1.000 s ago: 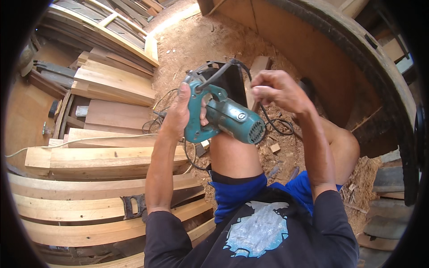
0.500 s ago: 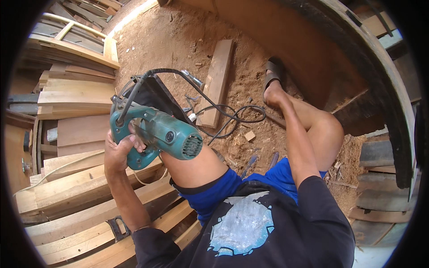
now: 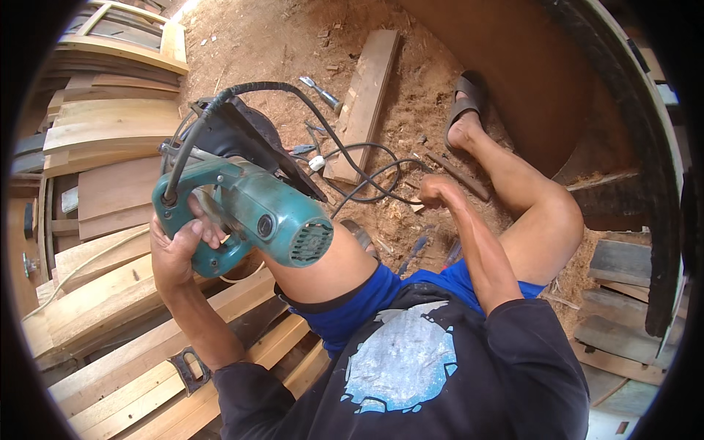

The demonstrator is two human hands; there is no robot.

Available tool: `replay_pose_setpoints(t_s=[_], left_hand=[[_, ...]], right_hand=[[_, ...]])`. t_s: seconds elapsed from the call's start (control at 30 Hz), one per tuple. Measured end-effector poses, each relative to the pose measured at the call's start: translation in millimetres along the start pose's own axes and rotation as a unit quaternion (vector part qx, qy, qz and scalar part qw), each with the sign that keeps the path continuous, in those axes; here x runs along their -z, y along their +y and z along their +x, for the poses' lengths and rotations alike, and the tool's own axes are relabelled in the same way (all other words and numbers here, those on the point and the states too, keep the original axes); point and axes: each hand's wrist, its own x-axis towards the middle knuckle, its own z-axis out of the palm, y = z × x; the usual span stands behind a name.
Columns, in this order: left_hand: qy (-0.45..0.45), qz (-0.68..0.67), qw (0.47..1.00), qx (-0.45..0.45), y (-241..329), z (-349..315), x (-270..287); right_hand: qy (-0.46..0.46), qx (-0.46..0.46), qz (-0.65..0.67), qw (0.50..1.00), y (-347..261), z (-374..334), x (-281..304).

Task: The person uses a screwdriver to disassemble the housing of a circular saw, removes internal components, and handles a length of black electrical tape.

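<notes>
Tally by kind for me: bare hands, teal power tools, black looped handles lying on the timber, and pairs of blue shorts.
Bare hands: 2, left hand and right hand
Teal power tool: 1
Black looped handle: 1
Blue shorts: 1
Total: 5

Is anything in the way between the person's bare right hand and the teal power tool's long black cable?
Nothing visible is. The bare right hand is at a loop of the long black cable; whether it grips it cannot be seen.
</notes>
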Motion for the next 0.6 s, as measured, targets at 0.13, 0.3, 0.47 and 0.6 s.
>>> replay_pose_setpoints(t_s=[0.13,0.3,0.47,0.6], left_hand=[[0.012,-0.001,1.0,0.002,-0.3,-2.4,-1.9],[-0.004,-0.014,1.0,-0.016,2.4,6.9,-16.1],[0.0,0.027,0.999,-0.023,0.8,0.7,-10.2],[-0.007,0.025,0.999,-0.036,7.7,3.5,-12.8]], right_hand=[[-0.123,-0.008,-0.008,0.992,30.6,14.0,-51.1],[-0.035,0.121,-0.19,0.974,55.0,65.1,-153.8],[-0.029,-0.041,-0.181,0.982,22.2,20.2,-124.4],[0.072,-0.144,-0.124,0.979,12.4,-21.1,-81.0]])
